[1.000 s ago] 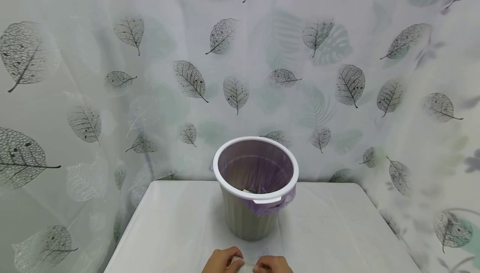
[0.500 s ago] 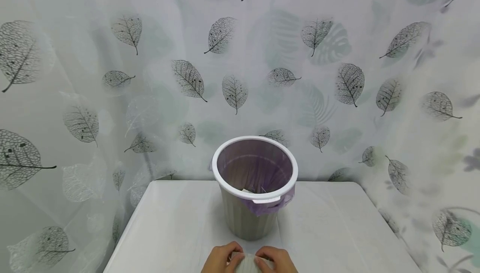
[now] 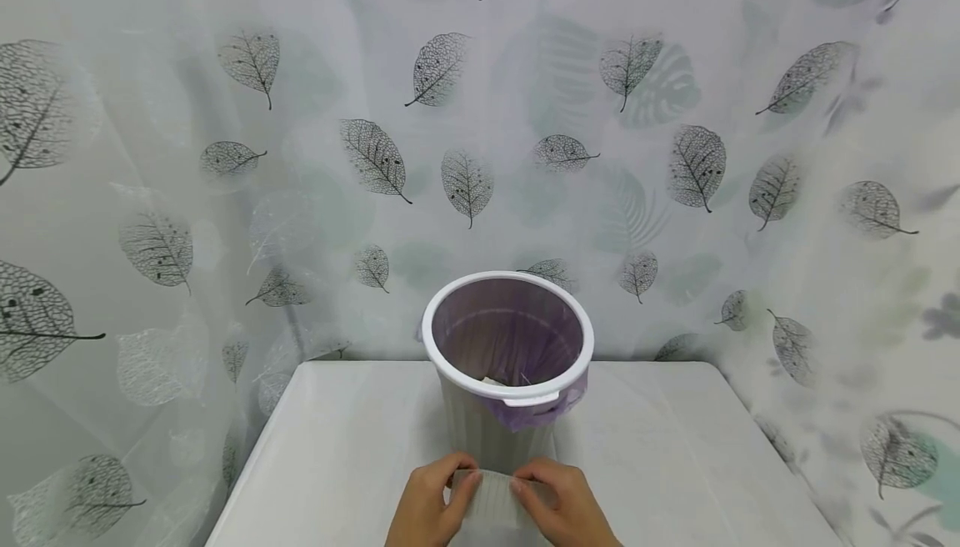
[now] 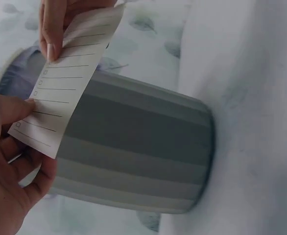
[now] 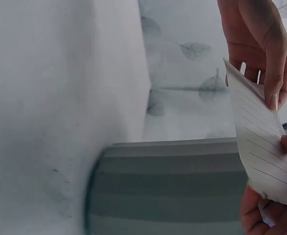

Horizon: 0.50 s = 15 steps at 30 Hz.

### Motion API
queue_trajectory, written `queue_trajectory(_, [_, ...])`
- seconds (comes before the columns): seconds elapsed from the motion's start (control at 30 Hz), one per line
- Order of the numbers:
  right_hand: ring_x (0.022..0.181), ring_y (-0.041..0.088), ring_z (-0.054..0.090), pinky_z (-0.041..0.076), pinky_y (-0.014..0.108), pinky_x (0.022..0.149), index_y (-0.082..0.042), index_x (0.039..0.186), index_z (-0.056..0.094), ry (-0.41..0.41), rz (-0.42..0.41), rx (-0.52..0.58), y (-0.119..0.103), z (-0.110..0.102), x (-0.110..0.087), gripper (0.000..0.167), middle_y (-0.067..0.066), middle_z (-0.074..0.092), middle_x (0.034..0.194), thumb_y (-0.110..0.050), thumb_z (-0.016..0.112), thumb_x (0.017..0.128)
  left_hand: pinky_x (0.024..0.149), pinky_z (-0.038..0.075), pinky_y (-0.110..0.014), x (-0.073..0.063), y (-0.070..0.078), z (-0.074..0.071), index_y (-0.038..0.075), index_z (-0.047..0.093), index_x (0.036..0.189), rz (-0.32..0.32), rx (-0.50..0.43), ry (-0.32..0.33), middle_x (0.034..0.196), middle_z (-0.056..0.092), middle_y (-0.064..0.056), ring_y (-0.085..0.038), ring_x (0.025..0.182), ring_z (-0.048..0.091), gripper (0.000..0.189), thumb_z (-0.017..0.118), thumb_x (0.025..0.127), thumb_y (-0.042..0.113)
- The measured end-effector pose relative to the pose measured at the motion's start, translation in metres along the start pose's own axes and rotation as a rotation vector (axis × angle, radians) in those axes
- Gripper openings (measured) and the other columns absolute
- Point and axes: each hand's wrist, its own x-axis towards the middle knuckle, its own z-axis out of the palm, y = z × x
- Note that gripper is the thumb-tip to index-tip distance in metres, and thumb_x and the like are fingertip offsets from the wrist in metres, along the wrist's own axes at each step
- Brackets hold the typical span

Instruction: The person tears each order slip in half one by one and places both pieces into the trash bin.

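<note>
A lined sheet of paper (image 3: 493,499) with small checkboxes down one edge is stretched between both hands, in front of the bin. My left hand (image 3: 435,504) pinches one end, thumb on the printed face and fingers behind, as the left wrist view shows. The other end is pinched by my right hand (image 3: 564,504). The paper (image 4: 67,83) curves slightly and overlaps the bin in the left wrist view. Behind it stands a grey ribbed bin (image 3: 487,434) with a white rim (image 3: 529,402) and a purple bag liner (image 3: 517,322). Something small and pale (image 3: 492,381) lies inside.
The bin stands upright on a white table (image 3: 337,455), toward its middle. A leaf-printed curtain (image 3: 420,222) hangs behind the table and along both sides. Faint dark marks (image 5: 60,176) show on the table surface in the right wrist view.
Both hands have moved up and forward toward the bin with the paper, so more of it shows. The head view has shifted slightly. The bin stays in place.
</note>
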Motion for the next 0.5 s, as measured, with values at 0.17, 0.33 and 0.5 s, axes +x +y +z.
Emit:
queue_trajectory(0.17, [0.081, 0.009, 0.069, 0.056, 0.023, 0.074, -0.015, 0.101, 0.073, 0.014, -0.057, -0.028, -0.011, -0.011, 0.022, 0.020, -0.007, 0.072, 0.094, 0.004, 0.072, 0.095, 0.061, 0.049, -0.018, 0.020, 0.017, -0.013, 0.019, 0.070, 0.097, -0.020, 0.046, 0.039, 0.089, 0.070, 0.015, 0.002, 0.069, 0.057, 0.016, 0.077, 0.094, 0.005])
queue_trajectory(0.33, [0.077, 0.010, 0.069, 0.055, 0.021, 0.072, -0.011, 0.099, 0.072, 0.059, -0.095, -0.020, -0.019, -0.014, 0.043, 0.022, -0.002, 0.073, 0.090, 0.009, 0.072, 0.091, 0.065, 0.051, -0.021, 0.039, 0.029, -0.023, 0.017, 0.071, 0.096, 0.012, 0.092, 0.103, 0.090, 0.070, 0.014, 0.000, 0.073, 0.060, 0.016, 0.078, 0.092, 0.003])
queue_trajectory(0.5, [0.079, 0.014, 0.070, 0.054, 0.021, 0.075, -0.009, 0.099, 0.073, 0.086, -0.113, -0.039, -0.027, -0.020, 0.063, 0.021, 0.000, 0.074, 0.091, 0.010, 0.073, 0.089, 0.067, 0.052, -0.020, 0.056, 0.036, -0.032, 0.014, 0.071, 0.097, 0.047, 0.096, 0.145, 0.092, 0.071, 0.012, -0.003, 0.076, 0.064, 0.013, 0.076, 0.093, 0.003])
